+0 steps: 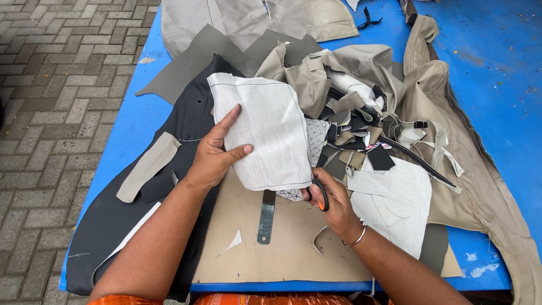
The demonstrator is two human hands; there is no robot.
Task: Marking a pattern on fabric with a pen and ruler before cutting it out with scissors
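My right hand [333, 204], nearest, grips orange-handled scissors [322, 196] at the lower edge of the white fabric piece [265, 135]; my left hand [217, 152] clamps that piece above the blue table [497, 68]; trimmed scraps [361, 127] lie beside it; cutting appears unfinished.

scissor blades [314, 186] hidden behind white fabric [265, 133]

We see a blue table [497, 68] standing outdoors on a floor of grey interlocking paving bricks [51, 101], which runs along its left side, all under soft, even daylight without hard shadows.
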